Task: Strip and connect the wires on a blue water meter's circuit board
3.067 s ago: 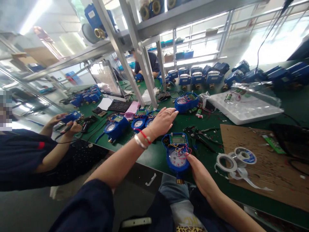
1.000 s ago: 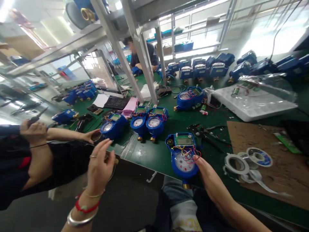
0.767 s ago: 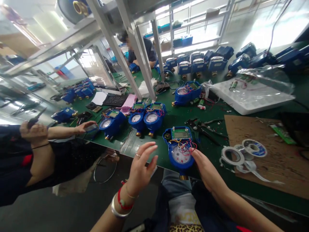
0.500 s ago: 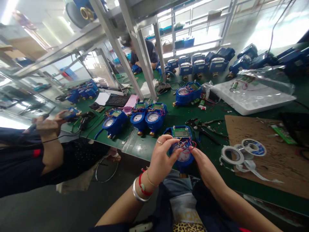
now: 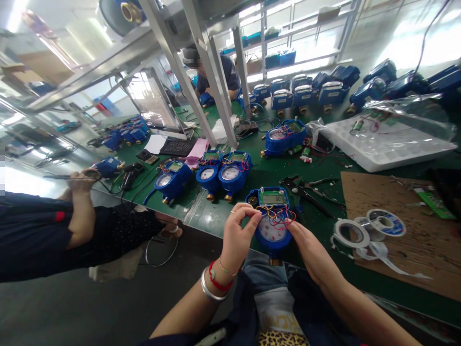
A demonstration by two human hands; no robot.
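Observation:
A blue water meter [image 5: 271, 230] with a green display, a white dial and loose coloured wires lies at the near edge of the green bench [image 5: 230, 211]. My left hand [image 5: 239, 234] is on its left side, fingers curled in a pinch at the wires. On the meter's right side rests my right hand [image 5: 306, 245], fingers closed against the housing by the wires. What the left fingertips pinch is too small to make out.
Three more blue meters [image 5: 207, 175] stand to the left, another [image 5: 284, 137] behind, with rows further back. Black pliers [image 5: 302, 190] lie right of the meter. Tape rolls [image 5: 367, 228] sit on cardboard [image 5: 399, 226]. A white tray [image 5: 382, 149] is behind. A seated co-worker's arm [image 5: 77, 206] is at left.
My left hand came back from the left, below the bench edge, to the meter and now pinches at its wires. My right hand stayed on the meter. The co-worker's arm shifted.

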